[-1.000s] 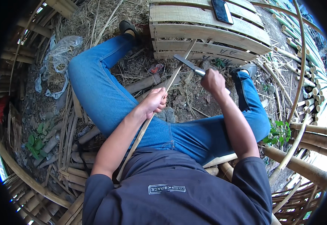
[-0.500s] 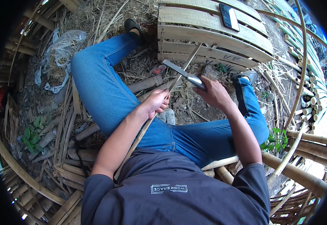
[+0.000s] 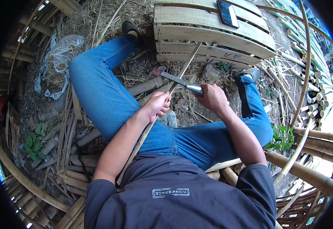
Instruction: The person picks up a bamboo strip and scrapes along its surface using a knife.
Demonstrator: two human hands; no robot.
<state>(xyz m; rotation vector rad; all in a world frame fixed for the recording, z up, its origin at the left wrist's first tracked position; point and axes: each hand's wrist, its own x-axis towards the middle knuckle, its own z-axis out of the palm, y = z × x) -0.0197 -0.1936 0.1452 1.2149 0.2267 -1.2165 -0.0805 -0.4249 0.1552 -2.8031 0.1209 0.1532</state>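
Note:
My left hand [image 3: 157, 106] is closed around a long, thin bamboo strip [image 3: 140, 142]. The strip slants from beside my left upper arm, across my thigh, to a tip in front of the wooden crate. In my right hand [image 3: 214, 99] is a knife [image 3: 176, 79] with a flat, straight blade and a shiny metal handle. My fingers wrap the handle's end. The blade lies across the strip just beyond my left fist, its tip pointing left. Whether the edge bites into the strip is too small to tell.
A slatted wooden crate [image 3: 208, 33] stands ahead, with a phone [image 3: 227, 13] on top. Bamboo poles [image 3: 319, 82] are stacked at the far right. A clear plastic bag [image 3: 65, 49] lies at left on dry straw. Bamboo pieces [image 3: 145, 86] litter the ground between my legs.
My right hand has brought the knife down and slightly left, closer to my left fist, so more of the blade reaches past the strip. My left hand keeps its grip.

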